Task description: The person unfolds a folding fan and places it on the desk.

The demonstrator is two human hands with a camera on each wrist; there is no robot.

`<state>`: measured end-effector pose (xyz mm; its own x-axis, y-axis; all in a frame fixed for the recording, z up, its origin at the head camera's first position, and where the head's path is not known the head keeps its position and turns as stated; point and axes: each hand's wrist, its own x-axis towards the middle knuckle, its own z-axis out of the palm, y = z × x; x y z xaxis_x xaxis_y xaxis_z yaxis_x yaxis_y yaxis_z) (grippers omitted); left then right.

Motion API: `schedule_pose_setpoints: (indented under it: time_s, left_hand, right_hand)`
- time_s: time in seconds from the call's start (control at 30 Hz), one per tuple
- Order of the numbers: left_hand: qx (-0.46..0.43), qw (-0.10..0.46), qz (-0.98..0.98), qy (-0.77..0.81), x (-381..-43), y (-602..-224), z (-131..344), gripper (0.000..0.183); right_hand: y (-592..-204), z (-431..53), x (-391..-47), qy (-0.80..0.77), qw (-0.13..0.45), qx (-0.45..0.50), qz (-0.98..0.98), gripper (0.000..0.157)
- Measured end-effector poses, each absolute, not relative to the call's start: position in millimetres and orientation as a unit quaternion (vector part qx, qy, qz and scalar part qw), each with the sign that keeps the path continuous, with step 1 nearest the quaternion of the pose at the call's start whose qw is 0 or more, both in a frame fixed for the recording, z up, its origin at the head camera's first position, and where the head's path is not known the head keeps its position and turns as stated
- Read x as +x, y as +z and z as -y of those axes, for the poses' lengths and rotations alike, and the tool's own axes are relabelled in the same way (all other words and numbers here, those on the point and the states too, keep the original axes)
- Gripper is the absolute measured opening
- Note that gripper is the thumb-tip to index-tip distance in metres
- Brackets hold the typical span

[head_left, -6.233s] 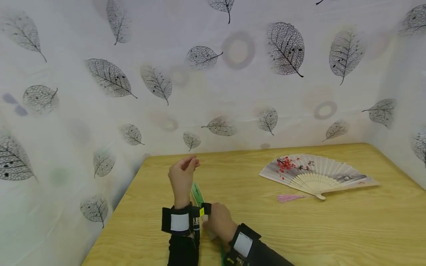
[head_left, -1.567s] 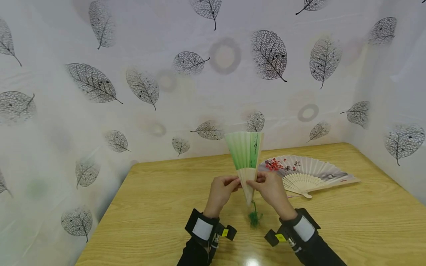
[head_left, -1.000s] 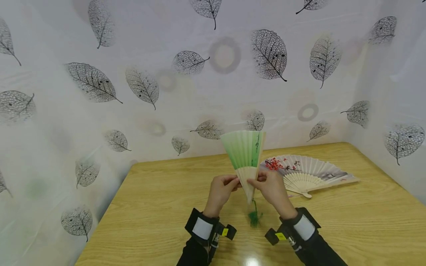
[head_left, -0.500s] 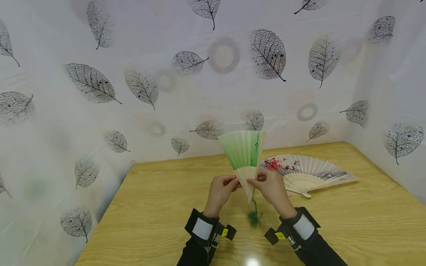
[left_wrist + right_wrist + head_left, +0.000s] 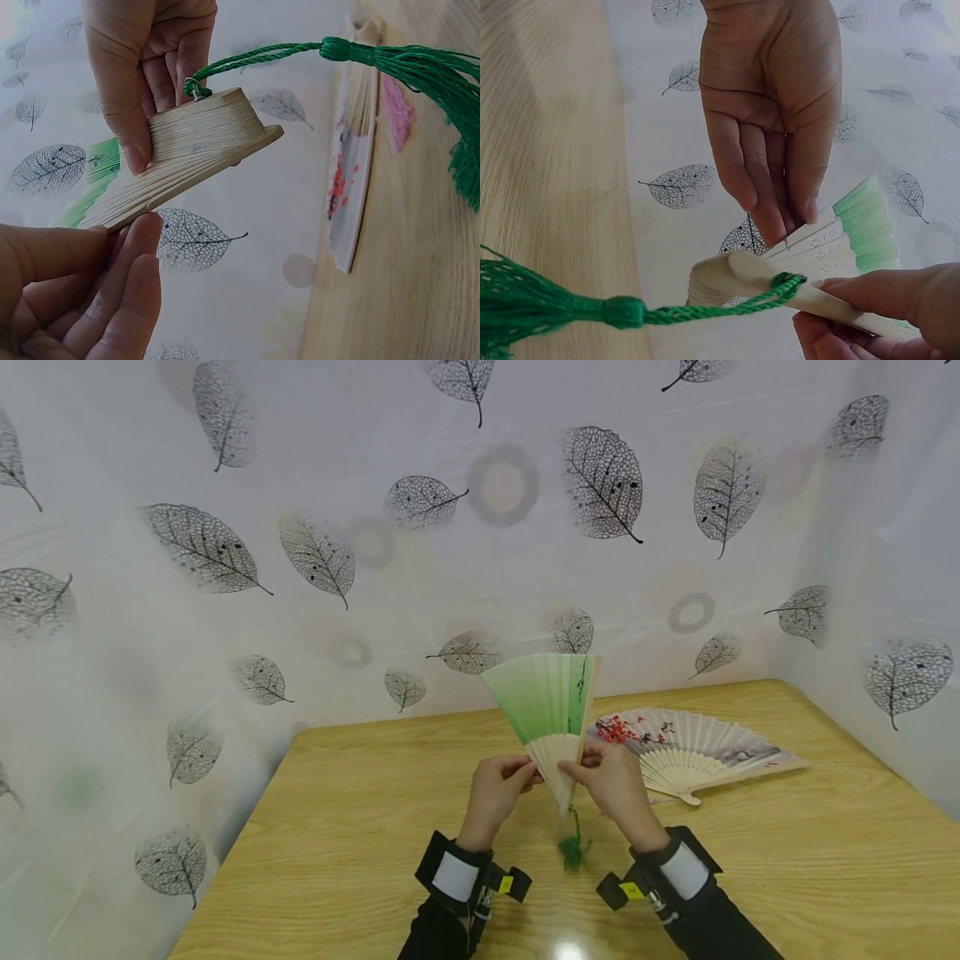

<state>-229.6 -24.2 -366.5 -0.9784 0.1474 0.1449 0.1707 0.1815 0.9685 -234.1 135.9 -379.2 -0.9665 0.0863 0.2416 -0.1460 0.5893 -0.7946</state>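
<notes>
Green fan [image 5: 542,697]: smooth, matt wooden ribs [image 5: 199,135]; thread tassel [image 5: 409,64].

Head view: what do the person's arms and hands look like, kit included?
Left hand and right hand: bare, no gloves or rings visible. Black sleeves. Each wrist has a black strap with a pale rectangular patch, plus a small black block beside a yellow label and a silvery fitting. Label text unreadable.
</notes>
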Motion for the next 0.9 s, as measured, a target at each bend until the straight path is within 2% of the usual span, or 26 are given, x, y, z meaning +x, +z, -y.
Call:
schedule_pose_setpoints:
  time_s: [0.47, 0.7, 0.9]
  left_hand:
    - [-0.104, 0.014, 0.770, -0.629, -230, -367, 24, 0.021]
    - [-0.098, 0.009, 0.764, -0.638, -246, -390, 25, 0.020]
    - [-0.106, 0.023, 0.766, -0.634, -248, -395, 24, 0.021]
  right_hand:
    - [-379, -140, -236, 0.465, 0.139, 0.012, 0.874, 0.026]
    - [-376, -142, -237, 0.464, 0.139, -0.017, 0.874, 0.029]
    - [-378, -143, -238, 0.465, 0.142, -0.013, 0.874, 0.029]
